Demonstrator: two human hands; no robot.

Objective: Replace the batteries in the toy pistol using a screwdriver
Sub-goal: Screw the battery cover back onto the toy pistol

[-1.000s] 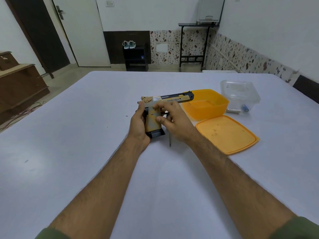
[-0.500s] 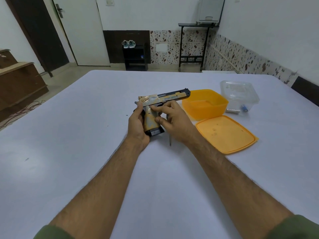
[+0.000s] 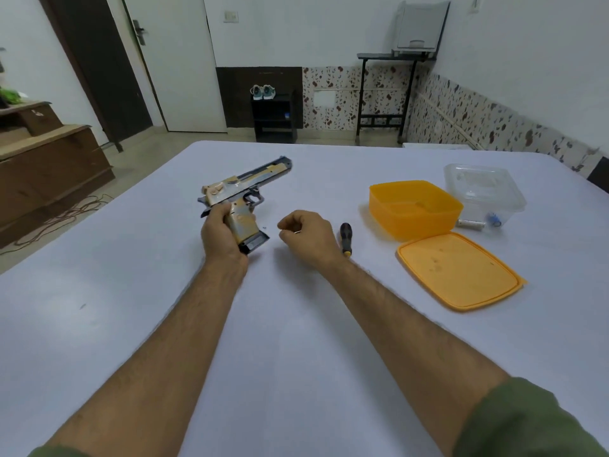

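Observation:
The toy pistol (image 3: 245,189), tan and dark blue, is held upright over the table with its barrel pointing away and to the right. My left hand (image 3: 220,234) grips its handle from the left, and the black base of the handle sticks out below my fingers. My right hand (image 3: 306,237) hovers just right of the pistol with its fingers curled, pinching a tiny pale piece that looks like a screw. The screwdriver (image 3: 345,239), with a black handle and yellow collar, lies on the table right beside my right hand. A battery (image 3: 471,224) lies next to the clear box.
An open orange container (image 3: 415,209) stands at the right with its orange lid (image 3: 459,270) flat in front of it. Behind them is a clear plastic box (image 3: 484,189) with a small blue item (image 3: 494,221) at its base. The white table (image 3: 296,341) spreads all around.
My right hand has come off the pistol and moved right, and the screwdriver it held now lies on the table. The left hand has tilted the pistol to the left.

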